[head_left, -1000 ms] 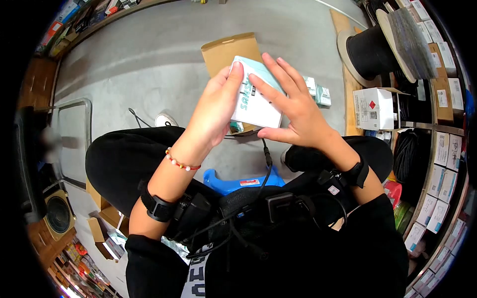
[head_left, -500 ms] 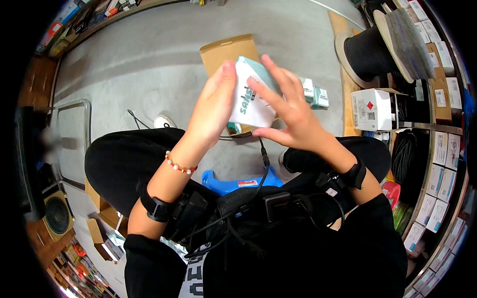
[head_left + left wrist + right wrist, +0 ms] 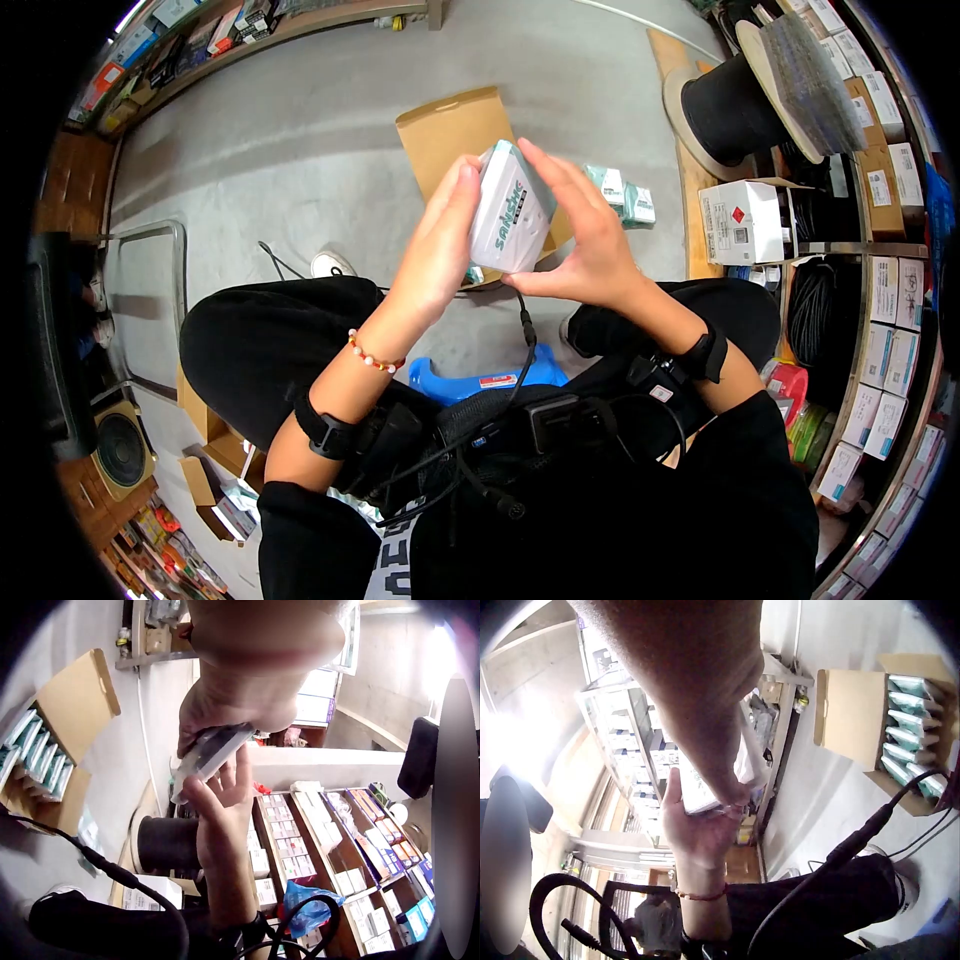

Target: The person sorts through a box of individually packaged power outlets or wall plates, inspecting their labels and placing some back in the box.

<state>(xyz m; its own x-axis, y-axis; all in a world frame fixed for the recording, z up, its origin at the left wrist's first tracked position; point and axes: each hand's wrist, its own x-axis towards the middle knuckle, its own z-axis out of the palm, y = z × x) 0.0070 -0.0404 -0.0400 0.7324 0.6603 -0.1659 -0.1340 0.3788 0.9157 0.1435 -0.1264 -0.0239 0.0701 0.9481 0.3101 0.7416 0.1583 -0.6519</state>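
A white and teal small box point(image 3: 508, 215) with green lettering, in shiny clear wrap, is held tilted between both hands above the floor. My left hand point(image 3: 437, 235) grips its left side, fingers partly hidden behind it. On the other side my right hand point(image 3: 590, 240) spans the box, with a fingertip at the far corner and the thumb at the near corner. In the left wrist view the box point(image 3: 214, 754) shows edge-on between the hands. Below the hands, an open cardboard box point(image 3: 855, 727) contains several similar wrapped packs point(image 3: 911, 724), seen in the right wrist view.
Two teal and white packs point(image 3: 638, 203) lie on the floor right of the cardboard box. A cable spool point(image 3: 735, 105) and a white carton point(image 3: 745, 222) stand at the right, before shelves of boxes point(image 3: 885, 350). A blue plastic stool point(image 3: 485, 380) is between the legs, and a black cable point(image 3: 527, 325) hangs nearby.
The box has turned more onto its edge, showing its face at a steeper slant. My right fingers have moved off its printed face to its edge. The head view has shifted slightly.
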